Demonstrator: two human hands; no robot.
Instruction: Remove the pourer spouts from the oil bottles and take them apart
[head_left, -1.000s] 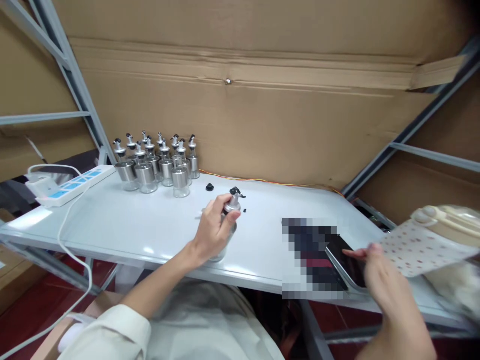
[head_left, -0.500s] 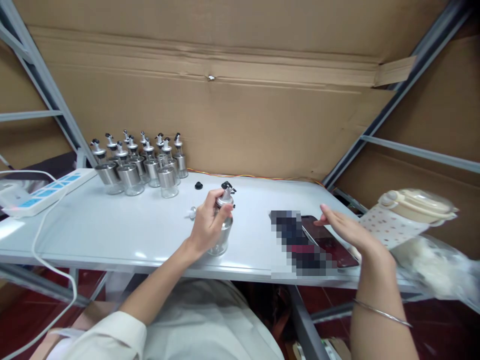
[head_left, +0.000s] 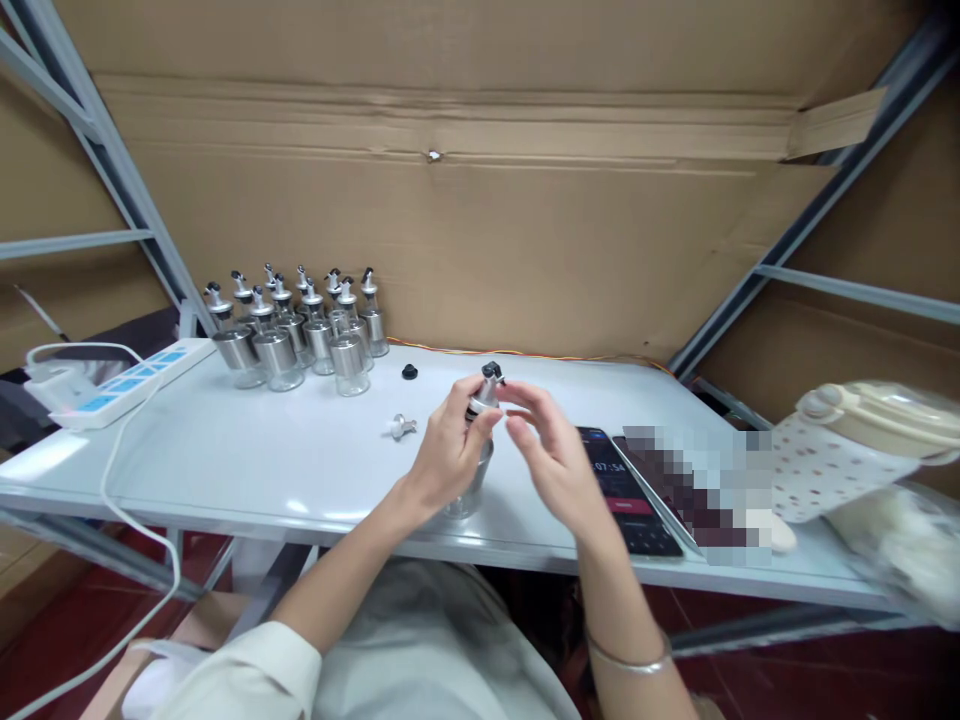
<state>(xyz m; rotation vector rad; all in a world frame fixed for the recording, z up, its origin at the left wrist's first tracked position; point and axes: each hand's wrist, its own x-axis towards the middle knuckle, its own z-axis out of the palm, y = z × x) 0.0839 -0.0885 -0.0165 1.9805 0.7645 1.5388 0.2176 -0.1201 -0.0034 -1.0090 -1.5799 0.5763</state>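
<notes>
My left hand (head_left: pixel 446 445) is closed around the neck of a glass oil bottle (head_left: pixel 471 490) that stands upright near the front of the table. The bottle has a silver pour spout (head_left: pixel 489 385) with a black flip tip, partly covered by my fingers. Beside it, my right hand (head_left: pixel 555 450) is curved with thumb and fingers apart. Its fingertips come up to the spout's right side; whether they touch it I cannot tell. Left of my hands lie a small clear-and-silver fitting (head_left: pixel 403 427) and, behind that, a black cap (head_left: pixel 409 371).
Several similar spouted bottles (head_left: pixel 349 362) stand at the back left, beside a white power strip (head_left: pixel 131 380) with a cable. On the right are a lit phone (head_left: pixel 630 510), a blurred-out dark device, a dotted cream container (head_left: pixel 817 465) and a plastic bag (head_left: pixel 900 550). Cardboard (head_left: pixel 525 230) walls the back.
My right hand has moved left, from above the phones to the bottle's spout. My left hand still holds the bottle. The whole view has shifted slightly.
</notes>
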